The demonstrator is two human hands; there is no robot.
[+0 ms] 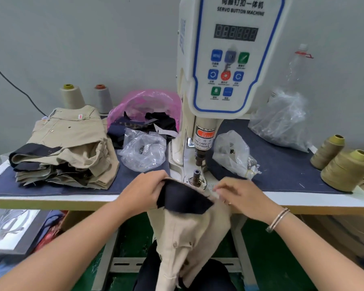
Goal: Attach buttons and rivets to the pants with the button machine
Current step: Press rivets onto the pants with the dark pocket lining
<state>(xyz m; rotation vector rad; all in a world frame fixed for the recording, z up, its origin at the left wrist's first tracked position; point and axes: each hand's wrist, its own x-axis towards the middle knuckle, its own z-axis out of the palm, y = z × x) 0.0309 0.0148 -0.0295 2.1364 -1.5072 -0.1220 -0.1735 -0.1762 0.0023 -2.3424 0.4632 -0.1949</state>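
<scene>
The beige pants hang off the front edge of the table, their dark-lined waistband lifted to the table lip just before the button machine; the left hand grips that waistband, fingers curled over its dark flap; the right hand rests on the cloth at the other side, fingertips drawn together at the fabric's edge, though whether they pinch it I cannot tell; between the two hands stands the machine's lower die, bare, with the punch above it and an open gap between them. To the left a stack of finished pants sits near the table's front edge; a clear bag lies just beside the machine base, another clear bag on its right; thread cones crowd the far right corner.
</scene>
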